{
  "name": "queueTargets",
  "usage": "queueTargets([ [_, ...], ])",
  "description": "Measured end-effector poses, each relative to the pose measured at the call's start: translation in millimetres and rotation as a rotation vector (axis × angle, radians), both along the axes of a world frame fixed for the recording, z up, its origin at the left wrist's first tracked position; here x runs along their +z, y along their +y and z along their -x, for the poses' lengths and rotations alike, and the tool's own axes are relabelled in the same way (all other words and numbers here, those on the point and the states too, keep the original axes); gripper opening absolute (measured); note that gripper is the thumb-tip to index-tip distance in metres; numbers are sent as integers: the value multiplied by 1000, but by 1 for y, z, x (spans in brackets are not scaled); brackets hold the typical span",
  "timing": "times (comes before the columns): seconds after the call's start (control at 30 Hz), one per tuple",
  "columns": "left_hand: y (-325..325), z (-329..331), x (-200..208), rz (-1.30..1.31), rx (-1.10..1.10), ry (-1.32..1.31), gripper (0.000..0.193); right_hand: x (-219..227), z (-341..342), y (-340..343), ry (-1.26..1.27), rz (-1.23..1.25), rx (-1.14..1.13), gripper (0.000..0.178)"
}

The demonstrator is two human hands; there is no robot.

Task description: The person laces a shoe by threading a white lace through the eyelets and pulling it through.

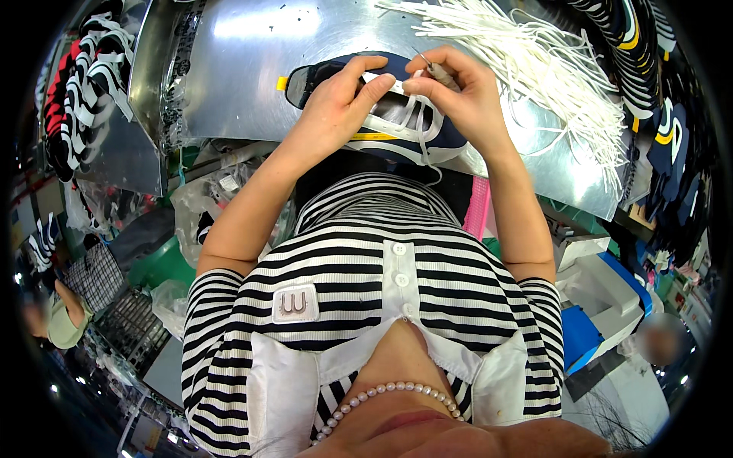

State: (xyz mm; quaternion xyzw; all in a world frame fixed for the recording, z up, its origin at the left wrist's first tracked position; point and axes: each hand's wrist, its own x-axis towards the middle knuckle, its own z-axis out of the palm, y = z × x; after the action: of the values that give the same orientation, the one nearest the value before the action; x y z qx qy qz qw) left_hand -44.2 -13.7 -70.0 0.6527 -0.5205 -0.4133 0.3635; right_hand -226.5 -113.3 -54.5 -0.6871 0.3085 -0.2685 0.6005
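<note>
A dark navy shoe upper [450, 139] with white and yellow trim lies across the metal table before me. My left hand [330, 111] is closed on its white eyelet edge, thumb and index finger bent over it. At the other side of the opening, my right hand [472, 98] pinches a white shoelace [422, 141] at the eyelets. The same hand keeps a thin pointed hand tool [444, 76] with a light brown handle in its fingers, its metal shaft sticking up toward the left. The lace hangs down over the shoe's near side.
A large heap of white laces [527, 69] covers the right part of the metal table [237, 84]. Striped shoe uppers [99, 84] hang at the left, and dark ones [668, 137] at the right. Clear plastic bags [200, 202] sit below the table's near edge.
</note>
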Motion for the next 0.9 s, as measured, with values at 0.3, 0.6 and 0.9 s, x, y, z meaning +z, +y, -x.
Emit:
queueTargets([
  [0.3, -1, 8, -2, 40, 104, -105, 53, -22, -10, 1, 127, -234, 11, 13],
  [0.6, 4, 15, -13, 136, 148, -174, 48, -21, 2, 11, 70, -58, -72, 22],
  [0.9, 1, 17, -17, 155, 150, -217, 44, -25, 12, 20, 301, 380, -26, 22],
])
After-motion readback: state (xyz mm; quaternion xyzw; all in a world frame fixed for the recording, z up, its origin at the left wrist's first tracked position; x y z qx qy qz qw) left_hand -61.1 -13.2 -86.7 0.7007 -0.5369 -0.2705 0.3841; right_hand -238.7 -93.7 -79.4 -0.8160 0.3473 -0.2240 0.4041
